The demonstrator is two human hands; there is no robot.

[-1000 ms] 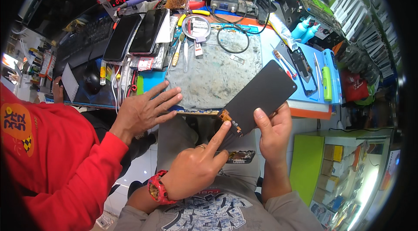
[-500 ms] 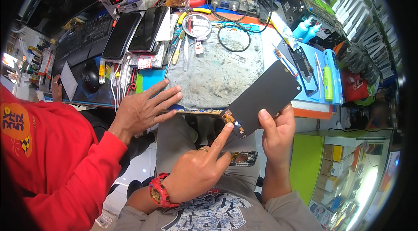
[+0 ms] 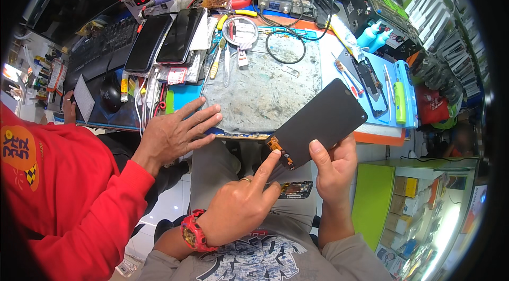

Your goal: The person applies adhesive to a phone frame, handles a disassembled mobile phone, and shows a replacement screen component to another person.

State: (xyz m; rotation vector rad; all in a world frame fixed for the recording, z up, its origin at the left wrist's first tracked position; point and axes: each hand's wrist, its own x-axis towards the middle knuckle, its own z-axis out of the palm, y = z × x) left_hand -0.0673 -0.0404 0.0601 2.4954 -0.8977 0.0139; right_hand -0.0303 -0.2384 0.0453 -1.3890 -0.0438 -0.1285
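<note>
My right hand (image 3: 335,167) grips a phone screen (image 3: 318,122) by its lower right edge, thumb on the dark back that faces me. An orange flex cable (image 3: 278,146) with small connectors runs along the screen's lower left end. My left hand (image 3: 241,201), below a red wristwatch (image 3: 195,232), stretches its index finger to that flex cable, the tip at or touching it. Its other fingers are curled around an opened phone body (image 3: 292,190) with bare inner parts showing, held above my lap. The fingers beneath this phone body are hidden.
A co-worker's hand (image 3: 172,135) rests at the grey work mat's (image 3: 254,95) near left edge. Two phones (image 3: 181,34), a brush (image 3: 216,61) and a coiled cable (image 3: 239,31) lie behind. Right of the mat are a phone frame (image 3: 369,79) and a green-handled tool (image 3: 399,102).
The phone screen has tilted and shifted slightly down and left, with my right hand. My left hand and the phone body have moved slightly. The co-worker's hand stays put.
</note>
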